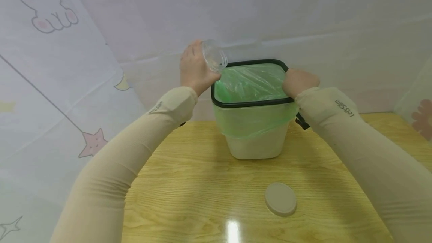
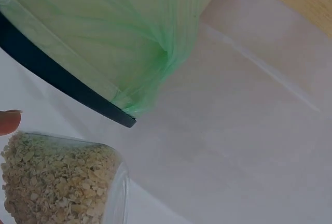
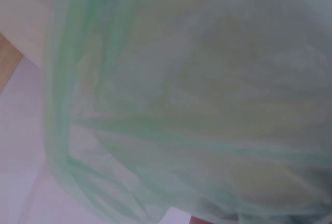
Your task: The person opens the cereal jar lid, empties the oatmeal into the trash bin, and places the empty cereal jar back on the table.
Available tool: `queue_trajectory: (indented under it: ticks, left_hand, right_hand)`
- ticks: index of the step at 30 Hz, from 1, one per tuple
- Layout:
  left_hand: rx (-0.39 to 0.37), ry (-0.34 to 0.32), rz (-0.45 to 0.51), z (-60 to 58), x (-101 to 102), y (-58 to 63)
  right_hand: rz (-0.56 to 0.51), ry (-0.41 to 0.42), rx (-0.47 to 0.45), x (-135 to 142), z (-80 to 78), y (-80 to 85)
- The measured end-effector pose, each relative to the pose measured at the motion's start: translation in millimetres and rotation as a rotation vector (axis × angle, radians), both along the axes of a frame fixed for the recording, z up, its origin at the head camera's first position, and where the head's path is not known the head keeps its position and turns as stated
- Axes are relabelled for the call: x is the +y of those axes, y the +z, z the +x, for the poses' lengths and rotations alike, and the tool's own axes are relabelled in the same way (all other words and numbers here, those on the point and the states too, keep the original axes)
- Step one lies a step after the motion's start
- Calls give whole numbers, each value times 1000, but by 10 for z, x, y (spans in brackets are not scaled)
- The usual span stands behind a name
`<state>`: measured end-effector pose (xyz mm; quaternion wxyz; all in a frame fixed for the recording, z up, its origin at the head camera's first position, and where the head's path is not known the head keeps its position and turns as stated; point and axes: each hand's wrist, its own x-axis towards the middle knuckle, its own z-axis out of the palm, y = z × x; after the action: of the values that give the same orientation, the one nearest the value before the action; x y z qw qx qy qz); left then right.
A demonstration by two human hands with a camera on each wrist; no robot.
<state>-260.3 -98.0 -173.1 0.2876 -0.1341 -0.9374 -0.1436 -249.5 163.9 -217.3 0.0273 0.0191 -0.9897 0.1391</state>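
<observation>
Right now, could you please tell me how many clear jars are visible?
1: the clear jar, held tilted in the left hand beside the bag-lined bin. Others inside that bin could be hidden.

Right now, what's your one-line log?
left hand: fingers grip tilted jar by bin | right hand: at bin rim | beige lid: on table

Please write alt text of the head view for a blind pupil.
A person's left hand holds a clear jar tilted by the black rim of a pale bin lined with a green bag; the right hand grips the opposite side. A round beige disc lies on the wooden table.
</observation>
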Motion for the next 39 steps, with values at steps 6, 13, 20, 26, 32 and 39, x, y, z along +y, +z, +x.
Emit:
queue_trajectory:
  ticks: [6,13,20,26,32,39]
  left_hand:
    - [16,0,-131,-16,58,2]
    - [56,-24,-237,-5,135,2]
    - [127,-49,-283,-20,211,11]
    - [194,-55,-346,-60,228,22]
    - [152,-55,-399,-77,229,27]
    - [161,-61,-453,-67,236,39]
  right_hand:
    - [10,10,10,-16,0,14]
    - [9,8,11,-33,2,22]
    - [0,4,10,-30,-11,21]
    - [8,7,14,-40,-20,6]
    - [18,2,23,-48,-26,-12]
    - [7,0,25,-44,-26,-15]
